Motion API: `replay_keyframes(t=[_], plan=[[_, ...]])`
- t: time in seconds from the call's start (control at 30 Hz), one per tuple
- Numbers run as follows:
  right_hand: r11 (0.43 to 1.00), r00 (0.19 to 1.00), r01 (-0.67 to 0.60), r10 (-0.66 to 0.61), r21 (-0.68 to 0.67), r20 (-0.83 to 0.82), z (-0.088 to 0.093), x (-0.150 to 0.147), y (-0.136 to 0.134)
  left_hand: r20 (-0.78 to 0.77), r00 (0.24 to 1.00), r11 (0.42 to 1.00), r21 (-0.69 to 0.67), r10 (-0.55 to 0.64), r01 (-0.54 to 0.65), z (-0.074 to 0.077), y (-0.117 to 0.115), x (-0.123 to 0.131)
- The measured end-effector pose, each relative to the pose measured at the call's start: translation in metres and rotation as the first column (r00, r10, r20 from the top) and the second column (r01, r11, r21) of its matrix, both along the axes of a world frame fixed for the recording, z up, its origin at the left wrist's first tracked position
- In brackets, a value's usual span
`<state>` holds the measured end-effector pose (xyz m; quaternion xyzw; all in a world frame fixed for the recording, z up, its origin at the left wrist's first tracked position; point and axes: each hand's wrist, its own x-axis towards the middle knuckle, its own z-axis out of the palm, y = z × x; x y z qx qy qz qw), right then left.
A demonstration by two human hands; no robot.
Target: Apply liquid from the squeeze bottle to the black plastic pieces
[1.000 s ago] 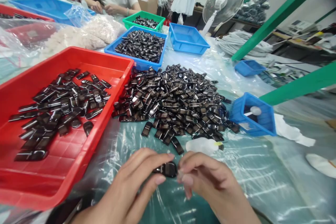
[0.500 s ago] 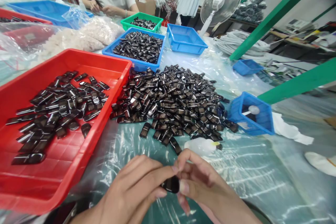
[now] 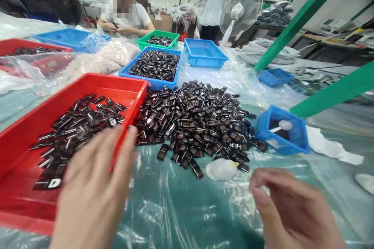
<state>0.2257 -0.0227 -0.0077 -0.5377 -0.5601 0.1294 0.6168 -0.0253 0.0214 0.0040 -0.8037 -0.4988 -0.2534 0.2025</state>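
My left hand [image 3: 96, 183] reaches over the near right rim of the red tray [image 3: 17, 140], blurred, its fingers apart; nothing shows between them. Dark glossy pieces [image 3: 78, 124] lie in that tray, partly hidden behind the hand. My right hand [image 3: 292, 206] hovers at the lower right above the plastic-covered table, thumb and index finger curled together at their tips; anything between them is too small or hidden to make out. A large pile of the same dark pieces [image 3: 201, 116] spreads across the middle, with a whitish bottle [image 3: 221, 169] at its front edge.
Behind the pile stand a blue tray [image 3: 124, 71] and a green tray [image 3: 142, 42] of dark pieces, and another blue tray [image 3: 206, 62]. A small blue bin [image 3: 280, 144] holds a white spoon. Green bars [image 3: 336, 89] cross the right side. A fan [image 3: 236, 11] and people are beyond.
My hands have parted: the left moved left to the red tray, the right moved right. The dark piece between them is no longer seen there. The view has tilted up slightly.
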Motion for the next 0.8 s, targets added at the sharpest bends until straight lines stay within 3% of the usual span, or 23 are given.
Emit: replay_keyframes(t=[0.03,0.1,0.2,0.3,0.53,0.67,0.8], plan=[[0.999,1.000,0.016,-0.015,-0.033,0.013,-0.005,0.007,0.003,-0.114,0.993,0.999,-0.018,-0.031,0.029,-0.008,0.001,0.009],[0.984,0.995,-0.042,0.056,-0.170,0.078,-0.017,0.018,0.010,-0.201,0.975,0.996,-0.015,-0.094,0.093,-0.026,0.004,0.027],[0.897,0.968,-0.140,0.212,-0.419,0.131,-0.032,0.023,0.014,-0.199,0.976,0.994,-0.078,-0.085,0.071,-0.045,0.010,0.043],[0.806,0.951,-0.182,0.291,-0.563,0.109,-0.037,0.021,0.013,-0.174,0.976,0.976,-0.199,-0.128,0.092,-0.050,0.014,0.042],[0.788,0.962,-0.269,0.244,-0.554,-0.121,-0.036,0.032,0.007,0.098,0.984,0.876,-0.449,-0.148,0.177,-0.050,0.004,0.033],[0.738,0.941,-0.331,0.302,-0.588,-0.151,-0.030,0.038,0.006,0.326,0.938,0.756,-0.584,-0.116,0.296,-0.039,-0.001,0.037],[0.774,0.965,-0.260,0.219,-0.577,-0.142,-0.020,0.029,0.004,0.510,0.858,0.646,-0.636,-0.061,0.423,-0.034,-0.002,0.039]])
